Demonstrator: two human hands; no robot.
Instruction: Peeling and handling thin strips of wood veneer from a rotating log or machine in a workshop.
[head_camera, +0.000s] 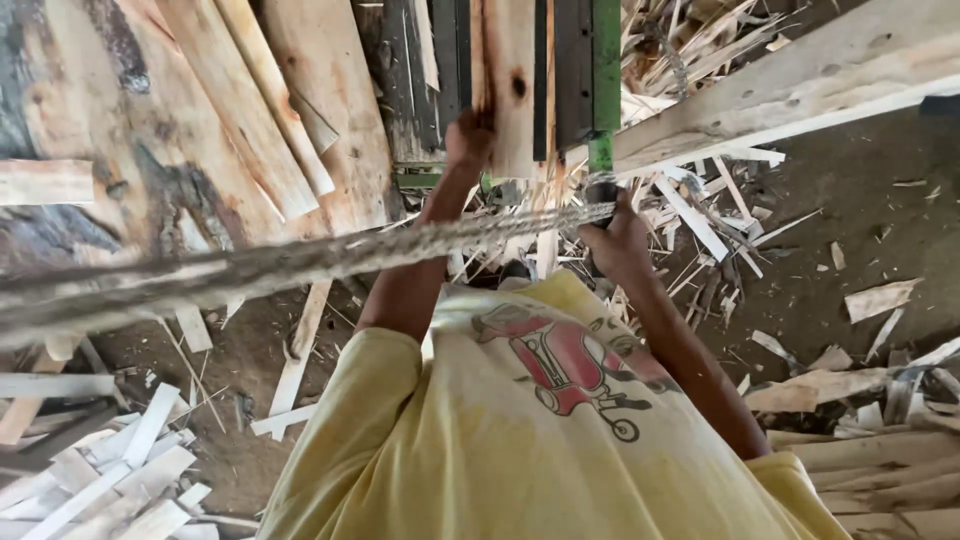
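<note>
So your left hand is up on the pale narrow wooden plank with the dark knot, fingers curled against its lower left edge where it lies on the dark machine bed; I can't tell how tight the grip is since the hand is seen from behind. That plank runs straight away from you, just beside the green painted metal rail, which stands right of it. Your right hand sits lower, closed around a dark round handle at the bottom end of that green rail, right where the thick frayed grey rope crossing the view from the left ends up. The wide rough-sawn slabs with dark bark patches lean off to the left of the bed, and a long pale timber beam angles away on the right. Down on the dirt floor you've got pale wood offcuts and splinters scattered everywhere, thick near the machine, with more stacked by your left side. Your yellow printed t-shirt fills the bottom middle.
</note>
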